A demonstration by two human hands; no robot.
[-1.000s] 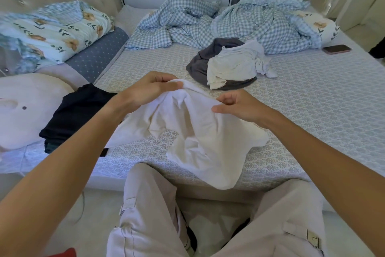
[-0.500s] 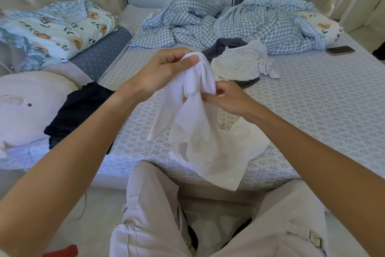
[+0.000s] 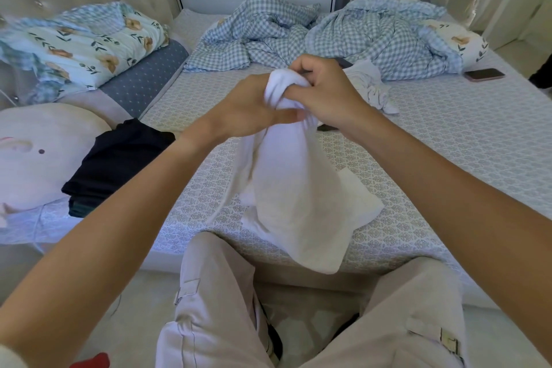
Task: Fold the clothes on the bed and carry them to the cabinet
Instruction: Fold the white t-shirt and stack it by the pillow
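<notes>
My left hand and right hand grip the limp white cotton garment; I should find its seams, then spread it flat at the bed's near edge

Count from where I stand: my two hands, left and right. One white garment held up. One dark folded stack. One pale crumpled garment. One checked duvet. One phone. One floral pillow.
</notes>
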